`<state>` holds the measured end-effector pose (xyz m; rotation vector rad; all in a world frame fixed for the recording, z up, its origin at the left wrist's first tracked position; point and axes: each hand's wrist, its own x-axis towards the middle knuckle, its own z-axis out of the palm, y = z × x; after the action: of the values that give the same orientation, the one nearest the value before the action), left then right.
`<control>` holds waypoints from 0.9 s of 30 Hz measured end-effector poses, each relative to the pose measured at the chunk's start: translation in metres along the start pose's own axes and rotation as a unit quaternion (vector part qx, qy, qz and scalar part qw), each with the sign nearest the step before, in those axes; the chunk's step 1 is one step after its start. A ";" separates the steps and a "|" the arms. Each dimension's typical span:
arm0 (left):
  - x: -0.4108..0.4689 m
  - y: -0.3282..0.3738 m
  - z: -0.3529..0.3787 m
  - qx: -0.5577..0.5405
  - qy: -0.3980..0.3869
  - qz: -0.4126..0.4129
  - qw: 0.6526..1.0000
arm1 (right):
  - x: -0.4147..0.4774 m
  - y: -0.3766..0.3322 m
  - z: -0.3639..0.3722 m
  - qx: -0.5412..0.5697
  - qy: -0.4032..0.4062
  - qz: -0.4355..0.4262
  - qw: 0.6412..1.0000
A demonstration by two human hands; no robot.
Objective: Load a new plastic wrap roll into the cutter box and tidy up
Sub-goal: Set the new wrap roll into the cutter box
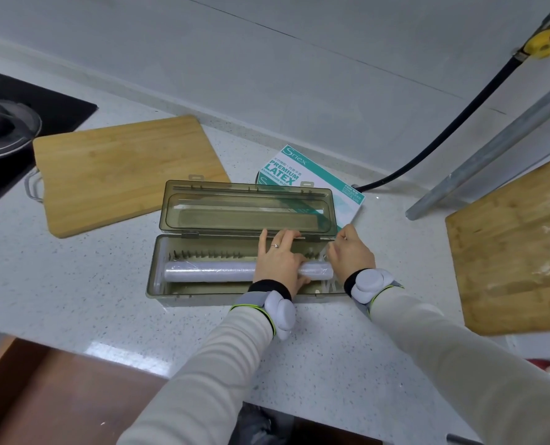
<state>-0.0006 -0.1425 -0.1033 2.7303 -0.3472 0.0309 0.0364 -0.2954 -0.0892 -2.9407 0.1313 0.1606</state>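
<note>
A smoky translucent cutter box [158, 277] lies on the counter with its lid [248, 207] tipped open toward the wall. A plastic wrap roll [209, 270] rests lengthwise inside the box. My left hand [280, 261] presses on the roll near its right end, fingers stretched toward the hinge edge. My right hand [350, 252] is at the box's right end, fingers pinched on a loose flap of clear film [326, 252]. The roll's right tip shows between both hands.
A wooden cutting board [122, 171] lies left behind the box, a second board [517, 245] at the right. A latex glove box [299, 175] sits behind the lid. A stove with a pan [0, 130] is far left; a black hose [460, 120] and metal leg [492, 149] are at the right.
</note>
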 end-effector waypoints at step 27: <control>0.001 0.003 -0.002 0.012 -0.012 -0.011 1.000 | 0.000 0.000 0.005 0.073 -0.009 0.032 0.997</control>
<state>-0.0004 -0.1446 -0.1002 2.7591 -0.3253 -0.0036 0.0354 -0.2940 -0.0944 -2.7910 0.2245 0.1781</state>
